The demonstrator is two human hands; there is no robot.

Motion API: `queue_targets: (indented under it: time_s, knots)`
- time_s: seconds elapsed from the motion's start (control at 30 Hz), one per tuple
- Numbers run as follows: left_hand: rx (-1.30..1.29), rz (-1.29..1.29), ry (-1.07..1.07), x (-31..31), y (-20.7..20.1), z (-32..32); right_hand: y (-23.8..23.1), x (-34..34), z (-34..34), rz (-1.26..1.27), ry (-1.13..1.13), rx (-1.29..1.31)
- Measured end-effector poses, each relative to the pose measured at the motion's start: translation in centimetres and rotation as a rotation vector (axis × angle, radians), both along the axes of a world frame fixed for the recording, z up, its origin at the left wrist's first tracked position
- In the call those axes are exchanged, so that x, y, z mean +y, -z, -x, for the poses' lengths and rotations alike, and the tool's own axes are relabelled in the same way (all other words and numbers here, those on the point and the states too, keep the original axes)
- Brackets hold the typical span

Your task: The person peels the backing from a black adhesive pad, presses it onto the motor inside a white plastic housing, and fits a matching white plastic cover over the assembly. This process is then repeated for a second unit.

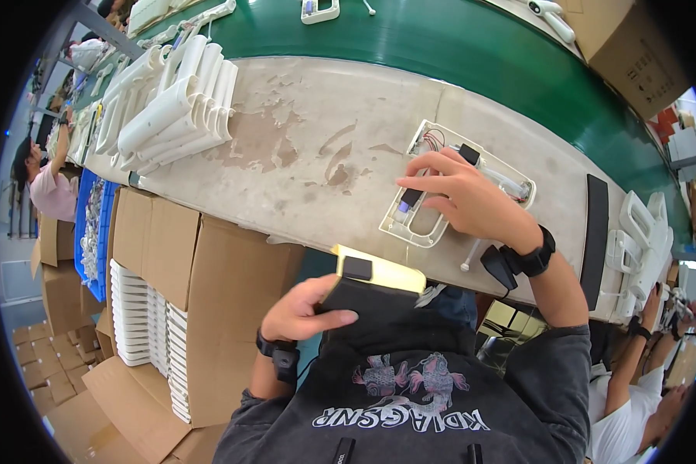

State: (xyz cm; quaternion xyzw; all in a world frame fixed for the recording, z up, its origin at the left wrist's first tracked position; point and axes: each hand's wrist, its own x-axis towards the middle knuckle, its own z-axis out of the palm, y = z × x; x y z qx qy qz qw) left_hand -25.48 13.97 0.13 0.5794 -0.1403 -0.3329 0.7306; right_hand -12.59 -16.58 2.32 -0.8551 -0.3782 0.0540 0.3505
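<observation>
My left hand (305,311) is closed on a stack of black foam pads (375,298) with a yellow backing sheet, held in front of my body below the bench edge. A small black pad (357,268) lies on the yellow face. My right hand (464,193) is over an open cream-white plastic housing (421,238), its fingers bent but apart. Its fingertips are at a black strip (411,198) beside a purple-ended part (404,206); firm contact cannot be made out. Another black pad (469,154) and thin wires (433,141) show inside the housing, partly covered by my hand.
White handle-shaped shells (178,108) are stacked at the bench's far left. A black strip (595,232) and white housings (638,240) lie to the right. A green conveyor belt (410,46) runs behind. Cardboard boxes (232,278) and a blue bin (93,232) stand left; co-workers are at both sides.
</observation>
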Motion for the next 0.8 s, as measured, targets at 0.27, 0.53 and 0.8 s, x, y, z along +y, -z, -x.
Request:
queue_targets:
  time_s: [0.27,0.53,0.8]
  knots:
    - [-0.315,0.092,-0.562,1.0,-5.1,-7.7,1.2,-0.4,2.2,0.119,-0.042,-0.233]
    - [-1.046,-0.919,-0.615,2.1,1.5,-17.4,1.6,-0.4,3.7,-0.039,-0.012,-0.232]
    - [-1.135,-0.979,-0.644,4.5,-2.5,-18.6,1.4,-1.8,3.4,-0.060,-0.004,-0.112]
